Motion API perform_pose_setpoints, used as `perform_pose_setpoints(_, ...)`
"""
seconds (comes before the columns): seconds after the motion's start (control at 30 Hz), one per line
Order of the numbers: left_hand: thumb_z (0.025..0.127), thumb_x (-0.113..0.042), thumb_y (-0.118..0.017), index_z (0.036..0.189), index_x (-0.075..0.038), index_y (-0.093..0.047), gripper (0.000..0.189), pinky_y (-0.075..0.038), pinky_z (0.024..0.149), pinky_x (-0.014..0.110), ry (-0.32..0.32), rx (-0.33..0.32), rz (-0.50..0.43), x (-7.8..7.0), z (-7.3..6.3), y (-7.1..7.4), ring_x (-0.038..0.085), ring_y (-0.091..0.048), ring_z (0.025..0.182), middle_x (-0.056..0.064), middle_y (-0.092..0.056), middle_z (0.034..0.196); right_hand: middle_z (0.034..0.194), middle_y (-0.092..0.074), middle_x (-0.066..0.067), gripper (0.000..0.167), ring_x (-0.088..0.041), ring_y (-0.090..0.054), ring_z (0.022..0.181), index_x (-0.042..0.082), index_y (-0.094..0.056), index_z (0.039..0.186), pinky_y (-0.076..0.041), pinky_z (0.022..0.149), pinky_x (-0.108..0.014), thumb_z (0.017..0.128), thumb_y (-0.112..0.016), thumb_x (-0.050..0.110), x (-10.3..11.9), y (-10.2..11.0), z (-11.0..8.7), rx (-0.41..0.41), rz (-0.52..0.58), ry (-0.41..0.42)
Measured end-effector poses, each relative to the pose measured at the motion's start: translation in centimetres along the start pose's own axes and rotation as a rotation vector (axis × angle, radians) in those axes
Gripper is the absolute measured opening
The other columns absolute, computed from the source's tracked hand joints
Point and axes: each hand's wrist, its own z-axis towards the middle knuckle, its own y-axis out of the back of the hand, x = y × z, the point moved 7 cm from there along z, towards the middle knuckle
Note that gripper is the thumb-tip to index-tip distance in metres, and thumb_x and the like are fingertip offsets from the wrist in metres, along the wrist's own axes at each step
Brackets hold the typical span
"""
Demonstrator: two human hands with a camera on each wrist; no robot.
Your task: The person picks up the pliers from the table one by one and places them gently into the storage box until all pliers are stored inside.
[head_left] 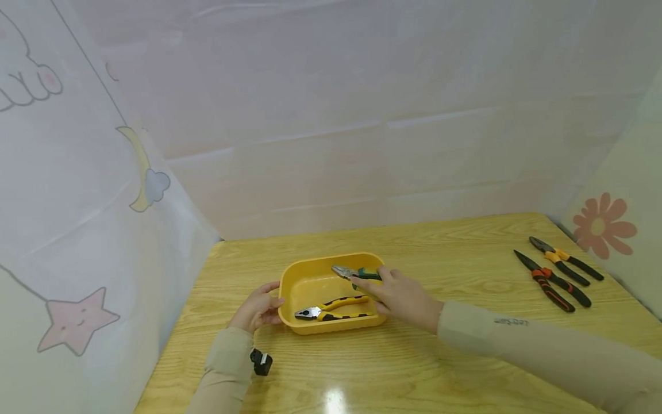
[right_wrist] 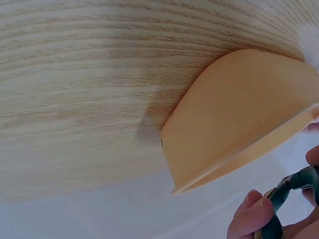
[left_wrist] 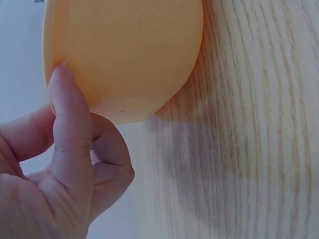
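A yellow plastic basin [head_left: 331,328] sits on the table, and my left hand [head_left: 256,307] pinches its left end at the rim. In the left wrist view, the thumb of that hand [left_wrist: 67,159] lies against the basin's wall [left_wrist: 134,55]. My right hand [head_left: 408,296] holds pliers [head_left: 343,272] with green and dark handles over the basin's right end, jaws pointing left. The right wrist view shows curled fingers [right_wrist: 251,214] around the green handles [right_wrist: 279,196], beside the basin [right_wrist: 234,104]. Inside the basin lie pliers with yellow-and-black handles [head_left: 327,315].
At the table's right lie long-nose pliers with red-and-black handles [head_left: 550,282] and another pair with orange-and-black handles [head_left: 564,259]. A printed cloth [head_left: 362,144] hangs behind the wooden table [head_left: 439,368] and along its sides.
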Motion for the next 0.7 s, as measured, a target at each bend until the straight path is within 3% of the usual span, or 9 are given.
perform_pose_setpoints(0.4,0.096,0.005,-0.051,0.146,-0.002,-0.038,0.052,-0.051,0.047,0.023,-0.001,0.0,-0.008,0.2,0.1,0.2,0.016,-0.055,0.064,0.018,-0.056,0.096,0.095,-0.05,-0.016,0.062,-0.015,-0.038,0.059,0.025,-0.048,0.144,-0.03,0.041,-0.018,0.086,-0.07,0.017,0.1,-1.2,0.8,-0.005,-0.017,0.105)
perform_pose_setpoints(0.7,0.096,0.004,-0.052,0.146,-0.003,-0.039,0.052,-0.052,0.048,0.022,0.003,-0.002,-0.002,0.2,0.3,0.1,0.016,-0.055,0.063,0.018,-0.056,0.098,0.103,-0.053,-0.019,0.064,-0.022,-0.052,0.065,0.023,-0.045,0.146,-0.032,0.041,-0.017,0.086,-0.067,0.016,-0.3,-1.7,1.5,-0.007,-0.034,0.196)
